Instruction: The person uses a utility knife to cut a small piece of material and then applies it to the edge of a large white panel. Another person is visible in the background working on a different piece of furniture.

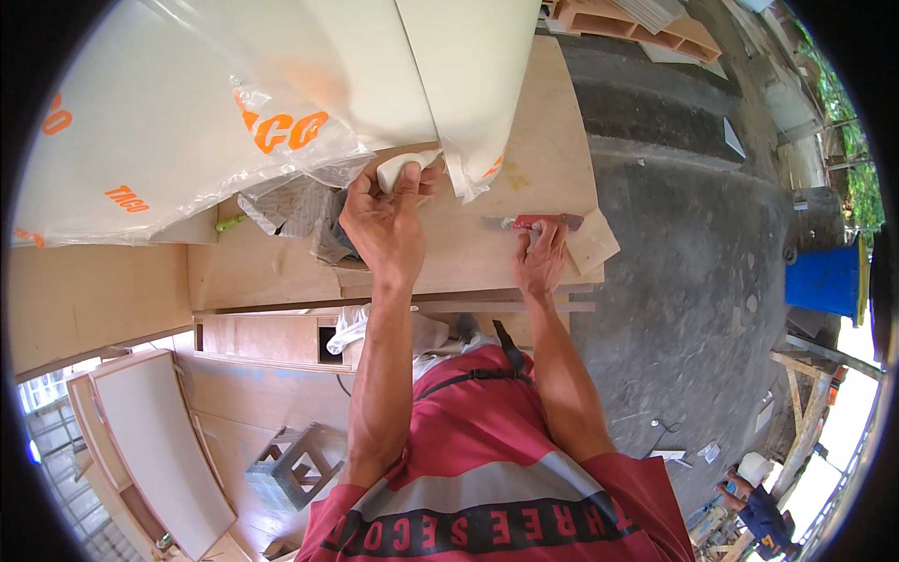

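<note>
My left hand (389,220) is closed, with thumb and fingers pinching a curled cream-white piece (398,171) whose kind I cannot make out. It is just below the lower edge of a large pale panel (468,66) partly covered by clear plastic film (187,159) with orange print. To the right, my right hand (541,258) grips a flat red tool (552,222) that looks like a scraper. Its thin grey end points left, with a whitish bit on it. Both hands are over a light plywood surface (468,253).
A crumpled plastic-wrapped bundle (300,206) lies left of my left hand. Dark concrete floor (674,300) stretches to the right, with a blue bin (824,281) beyond. A grey plastic stool (292,468) and a white-faced cabinet panel (164,450) stand lower left. Another person (763,515) is far lower right.
</note>
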`<action>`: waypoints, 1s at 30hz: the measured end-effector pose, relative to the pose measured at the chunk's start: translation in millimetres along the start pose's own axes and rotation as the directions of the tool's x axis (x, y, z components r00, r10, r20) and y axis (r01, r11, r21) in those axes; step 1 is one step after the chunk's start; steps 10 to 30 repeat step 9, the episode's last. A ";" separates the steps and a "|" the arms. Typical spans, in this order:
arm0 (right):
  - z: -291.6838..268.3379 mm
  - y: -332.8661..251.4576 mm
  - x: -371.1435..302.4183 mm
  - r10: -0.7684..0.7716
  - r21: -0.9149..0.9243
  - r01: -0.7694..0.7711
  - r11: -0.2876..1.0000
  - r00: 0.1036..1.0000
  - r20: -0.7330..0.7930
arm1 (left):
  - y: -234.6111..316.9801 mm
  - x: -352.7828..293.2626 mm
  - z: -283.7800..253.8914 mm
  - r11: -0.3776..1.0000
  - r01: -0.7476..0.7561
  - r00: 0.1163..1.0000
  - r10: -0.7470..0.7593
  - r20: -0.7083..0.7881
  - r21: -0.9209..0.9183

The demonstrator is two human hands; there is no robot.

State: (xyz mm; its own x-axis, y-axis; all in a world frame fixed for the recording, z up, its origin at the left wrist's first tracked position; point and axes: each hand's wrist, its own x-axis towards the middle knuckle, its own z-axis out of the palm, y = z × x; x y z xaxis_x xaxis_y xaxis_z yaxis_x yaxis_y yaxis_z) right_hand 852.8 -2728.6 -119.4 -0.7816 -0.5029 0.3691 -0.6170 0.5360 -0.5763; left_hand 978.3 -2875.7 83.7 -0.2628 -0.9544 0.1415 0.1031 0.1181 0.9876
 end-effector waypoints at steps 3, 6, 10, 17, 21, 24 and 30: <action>2.1 2.0 -1.7 0.026 0.008 -0.026 1.000 1.000 0.014 | -2.7 1.6 -1.2 0.999 -0.041 0.999 0.041 0.000 -0.006; 4.0 2.9 -2.7 0.039 0.005 -0.039 0.999 0.999 0.025 | 0.4 4.4 -3.7 0.996 -0.050 0.998 0.048 0.031 0.079; 4.0 3.3 -2.8 0.035 -0.006 -0.035 0.999 0.999 0.015 | 5.5 4.8 0.8 0.994 -0.052 0.999 0.050 0.021 0.092; 4.0 3.3 -2.8 0.035 -0.006 -0.035 0.999 0.999 0.015 | 5.5 4.8 0.8 0.994 -0.052 0.999 0.050 0.021 0.092; 4.0 3.3 -2.8 0.035 -0.006 -0.035 0.999 0.999 0.015 | 5.5 4.8 0.8 0.994 -0.052 0.999 0.050 0.021 0.092; 4.0 3.3 -2.8 0.035 -0.006 -0.035 0.999 0.999 0.015 | 5.5 4.8 0.8 0.994 -0.052 0.999 0.050 0.021 0.092; 4.0 3.3 -2.8 0.035 -0.006 -0.035 0.999 0.999 0.015 | 5.5 4.8 0.8 0.994 -0.052 0.999 0.050 0.021 0.092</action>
